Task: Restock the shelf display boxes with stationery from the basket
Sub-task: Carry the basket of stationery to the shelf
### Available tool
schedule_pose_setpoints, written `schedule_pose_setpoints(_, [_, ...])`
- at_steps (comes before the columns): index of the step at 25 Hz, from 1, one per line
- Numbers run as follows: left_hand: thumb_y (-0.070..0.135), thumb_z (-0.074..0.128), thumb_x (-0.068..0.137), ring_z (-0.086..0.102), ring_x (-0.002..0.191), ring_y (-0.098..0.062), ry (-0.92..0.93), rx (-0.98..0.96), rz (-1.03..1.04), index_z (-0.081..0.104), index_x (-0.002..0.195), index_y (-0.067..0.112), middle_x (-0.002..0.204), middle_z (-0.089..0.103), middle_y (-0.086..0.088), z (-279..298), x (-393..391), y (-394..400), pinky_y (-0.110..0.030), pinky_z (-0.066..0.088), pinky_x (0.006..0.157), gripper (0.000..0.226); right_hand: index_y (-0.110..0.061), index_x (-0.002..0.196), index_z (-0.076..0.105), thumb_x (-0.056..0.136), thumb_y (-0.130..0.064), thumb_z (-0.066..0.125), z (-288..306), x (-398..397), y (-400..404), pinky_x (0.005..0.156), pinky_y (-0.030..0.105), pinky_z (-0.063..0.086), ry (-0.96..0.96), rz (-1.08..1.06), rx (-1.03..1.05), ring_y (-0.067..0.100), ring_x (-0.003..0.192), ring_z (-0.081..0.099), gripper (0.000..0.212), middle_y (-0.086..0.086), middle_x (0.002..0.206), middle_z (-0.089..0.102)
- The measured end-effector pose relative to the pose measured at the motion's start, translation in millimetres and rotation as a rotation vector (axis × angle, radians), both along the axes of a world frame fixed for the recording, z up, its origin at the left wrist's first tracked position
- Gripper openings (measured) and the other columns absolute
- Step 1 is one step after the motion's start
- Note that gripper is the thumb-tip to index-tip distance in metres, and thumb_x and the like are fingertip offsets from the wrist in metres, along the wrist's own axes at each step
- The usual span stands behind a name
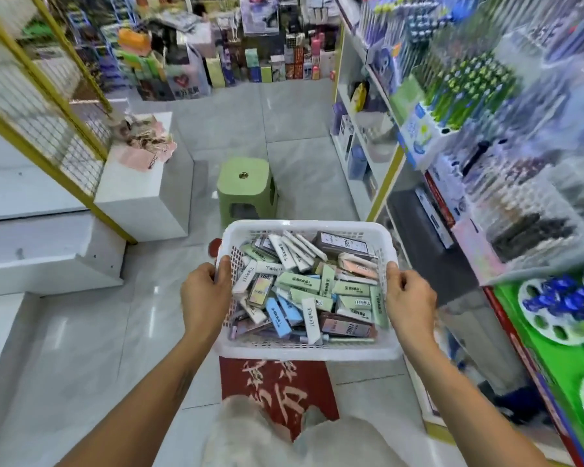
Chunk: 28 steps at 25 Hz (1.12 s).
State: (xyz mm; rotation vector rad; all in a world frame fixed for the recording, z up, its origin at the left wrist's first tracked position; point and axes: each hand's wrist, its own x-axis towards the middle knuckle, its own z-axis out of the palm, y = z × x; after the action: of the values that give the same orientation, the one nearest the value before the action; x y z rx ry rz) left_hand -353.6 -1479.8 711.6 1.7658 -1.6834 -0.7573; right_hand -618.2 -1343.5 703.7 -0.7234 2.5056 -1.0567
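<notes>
A white plastic basket point(304, 225) is held out in front of me at waist height. It is filled with several small stationery boxes point(304, 284) in green, blue, white, pink and brown. My left hand point(204, 291) grips the basket's left rim and my right hand point(410, 298) grips its right rim. The shelf with display boxes point(520, 203) runs along my right side, blurred, holding pens and other stationery.
A green plastic stool point(245, 187) stands on the tiled floor just beyond the basket. A red mat point(277, 392) lies under me. A white counter point(142, 190) with pink items sits left, beside a yellow-framed wire grid point(41, 136). Stacked goods fill the aisle's far end.
</notes>
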Motion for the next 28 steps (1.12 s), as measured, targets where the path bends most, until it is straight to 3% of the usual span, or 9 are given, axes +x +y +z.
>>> schedule_pose_setpoints(3, [0.037,0.053,0.099,0.030,0.040,-0.009,-0.010,0.002,-0.038,0.029,0.053,0.018,0.042,0.032,0.007,6,-40,-89,-0.030,0.018,0.043,0.056,-0.012,0.066,0.048,0.104,-0.042,0.045,6,-33,-81,0.054,0.035,0.030,-0.021,-0.045,0.006,0.023,0.062,0.048,0.048,0.007,0.067,0.056])
schedule_pose_setpoints(8, [0.039,0.052,0.099,0.028,0.046,-0.016,0.016,0.034,-0.168,0.029,0.055,0.015,0.046,0.029,0.004,-19,-114,-280,-0.033,0.021,0.048,0.056,-0.015,0.061,0.038,0.103,-0.038,0.048,-17,-87,-239,0.061,0.041,0.038,-0.046,-0.194,-0.028,0.031,0.066,0.048,0.049,0.011,0.066,0.053])
schedule_pose_setpoints(13, [0.037,0.053,0.099,0.031,0.047,-0.019,-0.013,0.006,-0.326,0.033,0.056,0.012,0.048,0.032,-0.002,-23,-192,-444,-0.033,0.023,0.049,0.054,-0.014,0.061,0.039,0.103,-0.038,0.047,-28,-134,-367,0.060,0.037,0.028,-0.042,-0.365,0.007,0.031,0.066,0.048,0.048,0.008,0.064,0.051])
schedule_pose_setpoints(19, [0.039,0.054,0.099,0.032,0.043,-0.017,-0.064,0.011,-0.416,0.035,0.053,0.013,0.044,0.035,0.001,-27,-278,-570,-0.032,0.022,0.046,0.055,0.000,0.079,0.059,0.104,-0.037,0.046,-39,-195,-471,0.064,0.039,0.035,-0.042,-0.447,0.058,0.035,0.074,0.055,0.047,0.019,0.077,0.062])
schedule_pose_setpoints(28, [0.037,0.056,0.097,0.037,0.047,-0.022,-0.102,-0.039,-0.491,0.044,0.057,0.001,0.049,0.040,-0.007,-64,-426,-757,-0.037,0.033,0.050,0.055,-0.006,0.079,0.055,0.105,-0.039,0.043,-73,-313,-637,0.062,0.037,0.031,-0.091,-0.544,0.026,0.028,0.070,0.047,0.043,0.012,0.073,0.055])
